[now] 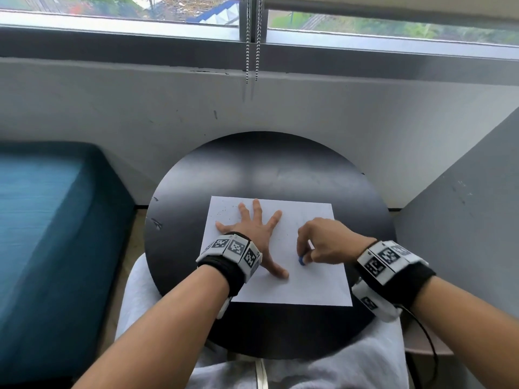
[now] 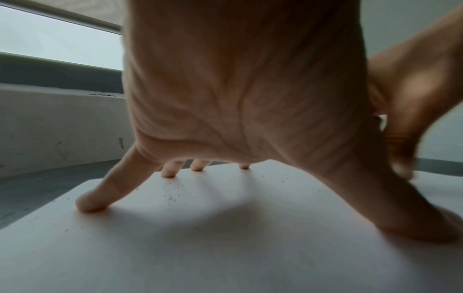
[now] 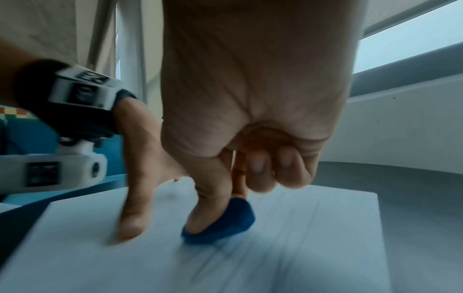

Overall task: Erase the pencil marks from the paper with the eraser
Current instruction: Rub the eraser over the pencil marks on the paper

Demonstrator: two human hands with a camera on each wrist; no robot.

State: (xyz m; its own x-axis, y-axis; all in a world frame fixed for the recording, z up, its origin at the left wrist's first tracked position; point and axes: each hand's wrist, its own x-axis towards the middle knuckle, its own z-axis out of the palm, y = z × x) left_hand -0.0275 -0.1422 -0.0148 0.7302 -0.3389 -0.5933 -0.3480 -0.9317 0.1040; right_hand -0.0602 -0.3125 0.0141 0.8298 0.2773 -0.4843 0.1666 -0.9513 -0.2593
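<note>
A white sheet of paper lies on a round black table. My left hand rests flat on the sheet's left half with fingers spread, and its fingertips press on the paper. My right hand pinches a small blue eraser between thumb and fingers, and the eraser touches the paper near its middle. Dark eraser crumbs are scattered on the sheet by the left fingers. The right wrist view is motion-blurred.
A teal cushion sits to the left of the table. A white wall under the window sill stands just behind it, with blind chains hanging down. A grey panel rises on the right. My lap in white cloth is below.
</note>
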